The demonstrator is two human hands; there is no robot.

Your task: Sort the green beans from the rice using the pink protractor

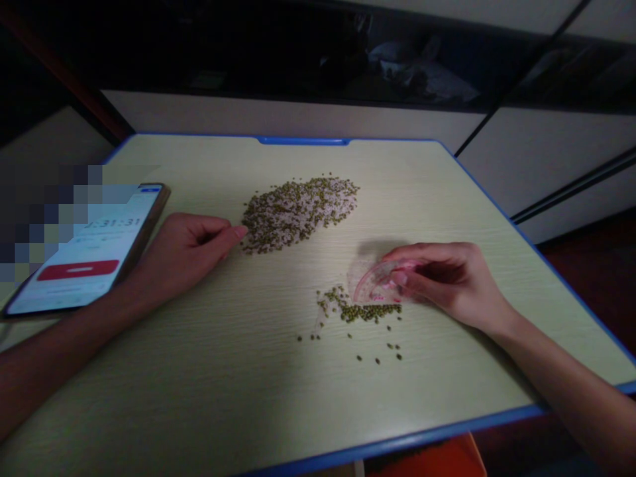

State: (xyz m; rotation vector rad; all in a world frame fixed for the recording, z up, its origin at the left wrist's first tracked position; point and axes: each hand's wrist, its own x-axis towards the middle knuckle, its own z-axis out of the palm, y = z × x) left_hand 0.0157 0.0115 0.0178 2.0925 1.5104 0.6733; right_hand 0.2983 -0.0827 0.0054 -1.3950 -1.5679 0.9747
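Note:
My right hand [447, 281] pinches a clear protractor [370, 281] with pink markings. Its straight edge lies against a small group of green beans [368, 313], which look like mung beans; several strays are scattered nearer to me. Farther back spreads a larger pile of green beans mixed with pale grains [301, 212], perhaps rice. At the left end of that pile rests my left hand [199, 242], its thumb and fingers closed together, with nothing visible in them. The palm side of the left hand is hidden.
A phone [82, 265] with a lit timer screen lies left of my left forearm, partly blurred out. The pale wood-grain table [223, 384] has a blue rim and a blue handle [304, 141] at its far edge. Behind it stand cabinet fronts [556, 152]. Something orange [437, 457] shows below the near edge.

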